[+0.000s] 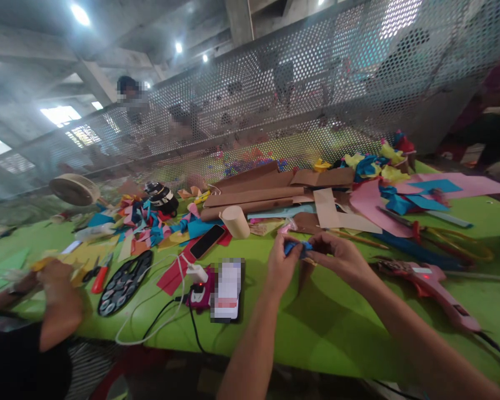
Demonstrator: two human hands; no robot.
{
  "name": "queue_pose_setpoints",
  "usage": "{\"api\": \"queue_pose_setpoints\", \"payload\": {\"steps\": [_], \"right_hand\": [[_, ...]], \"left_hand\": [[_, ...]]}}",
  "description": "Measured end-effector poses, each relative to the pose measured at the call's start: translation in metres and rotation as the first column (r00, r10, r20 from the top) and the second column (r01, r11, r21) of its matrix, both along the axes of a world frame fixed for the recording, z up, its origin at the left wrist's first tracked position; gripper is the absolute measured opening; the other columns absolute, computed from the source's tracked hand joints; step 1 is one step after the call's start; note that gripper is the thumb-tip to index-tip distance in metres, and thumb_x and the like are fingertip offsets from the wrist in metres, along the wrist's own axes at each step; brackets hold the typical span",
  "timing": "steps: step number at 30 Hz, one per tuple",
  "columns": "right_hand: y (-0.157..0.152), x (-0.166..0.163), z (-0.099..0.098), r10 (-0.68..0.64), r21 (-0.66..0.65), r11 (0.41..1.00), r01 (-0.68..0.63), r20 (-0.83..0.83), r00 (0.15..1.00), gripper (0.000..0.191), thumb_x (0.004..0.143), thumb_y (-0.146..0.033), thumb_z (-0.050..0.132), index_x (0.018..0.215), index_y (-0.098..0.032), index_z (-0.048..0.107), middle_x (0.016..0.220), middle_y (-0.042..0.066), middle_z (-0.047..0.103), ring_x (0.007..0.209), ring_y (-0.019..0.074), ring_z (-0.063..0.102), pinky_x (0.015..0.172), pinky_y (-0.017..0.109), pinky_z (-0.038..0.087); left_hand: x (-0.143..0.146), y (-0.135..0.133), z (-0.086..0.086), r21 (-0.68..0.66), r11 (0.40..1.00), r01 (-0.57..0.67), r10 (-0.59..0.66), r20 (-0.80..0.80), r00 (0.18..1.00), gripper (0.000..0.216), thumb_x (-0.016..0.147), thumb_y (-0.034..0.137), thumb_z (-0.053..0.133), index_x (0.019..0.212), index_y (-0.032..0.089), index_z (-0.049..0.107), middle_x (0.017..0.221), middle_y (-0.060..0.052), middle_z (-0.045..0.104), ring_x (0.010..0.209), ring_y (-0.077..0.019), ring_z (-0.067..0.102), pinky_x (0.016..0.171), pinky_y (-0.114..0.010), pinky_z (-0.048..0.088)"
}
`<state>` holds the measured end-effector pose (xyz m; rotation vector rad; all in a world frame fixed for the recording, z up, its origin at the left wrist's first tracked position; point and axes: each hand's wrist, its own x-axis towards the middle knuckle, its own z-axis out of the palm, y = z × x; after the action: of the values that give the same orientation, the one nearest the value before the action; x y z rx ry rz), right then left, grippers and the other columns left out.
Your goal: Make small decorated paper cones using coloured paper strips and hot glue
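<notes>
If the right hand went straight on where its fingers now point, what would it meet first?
The right hand holds the blue piece; past that, the left hand seems first in line, holding it from the other side. Exact depth is unclear.

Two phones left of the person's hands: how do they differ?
Screen: the far phone is dark; the near phone is lit. Surroundings: the far phone overlaps red paper; the near phone sits beside a purple power block. Shared: both screens face the camera; neither is held.
</notes>
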<state>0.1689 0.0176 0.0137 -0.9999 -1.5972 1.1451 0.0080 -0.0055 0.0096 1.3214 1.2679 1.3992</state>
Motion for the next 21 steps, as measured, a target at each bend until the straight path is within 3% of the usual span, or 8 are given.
{"api": "queue_pose_setpoints", "payload": {"steps": [4,11,15,18,21], "right_hand": [[0.0021,0.0000,-0.0009,0.008,-0.099,0.995,-0.017,-0.088,0.996,0.031,0.070,-0.048,0.079,0.075,-0.020,0.067,0.066,0.000,0.065,0.060,0.0161,0.058,0.054,0.027,0.046],[0.0023,-0.0004,0.0012,-0.010,-0.142,0.990,-0.019,-0.201,0.979,0.037,0.066,-0.053,0.084,0.074,-0.021,0.065,0.063,0.000,0.063,0.055,0.0143,0.055,0.053,0.028,0.047],[0.0029,0.0004,0.0016,-0.042,-0.181,0.983,-0.009,-0.275,0.961,0.042,0.060,-0.054,0.087,0.073,-0.022,0.062,0.062,-0.002,0.060,0.051,0.0131,0.051,0.050,0.028,0.045],[0.0051,0.0033,0.0003,-0.040,-0.172,0.985,-0.010,-0.284,0.958,0.042,0.064,-0.057,0.085,0.075,-0.023,0.062,0.062,-0.002,0.058,0.050,0.0135,0.050,0.049,0.029,0.044],[0.0072,0.0063,-0.0013,-0.058,-0.156,0.988,0.014,-0.281,0.958,0.043,0.065,-0.059,0.085,0.079,-0.024,0.062,0.066,-0.001,0.059,0.053,0.0147,0.053,0.051,0.030,0.045]], "left_hand": [[0.0000,-0.0001,-0.0001,0.053,0.998,0.036,-0.035,-0.032,0.999,0.014,0.084,0.032,0.075,0.086,0.023,0.064,0.086,-0.002,0.064,0.084,-0.0201,0.058,0.082,-0.033,0.047],[0.0012,0.0013,-0.0026,-0.022,0.999,0.035,-0.032,0.128,0.991,0.014,0.086,0.030,0.074,0.095,0.021,0.069,0.093,-0.002,0.066,0.089,-0.0184,0.060,0.087,-0.031,0.049],[0.0021,0.0010,-0.0041,0.020,1.000,-0.021,0.020,0.045,0.999,0.009,0.084,0.022,0.073,0.093,0.023,0.070,0.094,-0.003,0.068,0.092,-0.0209,0.062,0.093,-0.035,0.048],[0.0012,0.0015,-0.0046,0.083,0.995,-0.063,0.066,-0.034,0.997,0.012,0.079,0.021,0.079,0.087,0.024,0.071,0.091,-0.005,0.068,0.094,-0.0248,0.062,0.098,-0.040,0.047],[-0.0065,0.0053,-0.0032,0.130,0.976,-0.174,0.187,-0.101,0.977,0.008,0.083,0.022,0.074,0.090,0.024,0.070,0.097,-0.007,0.070,0.101,-0.0274,0.062,0.101,-0.041,0.045]]}}
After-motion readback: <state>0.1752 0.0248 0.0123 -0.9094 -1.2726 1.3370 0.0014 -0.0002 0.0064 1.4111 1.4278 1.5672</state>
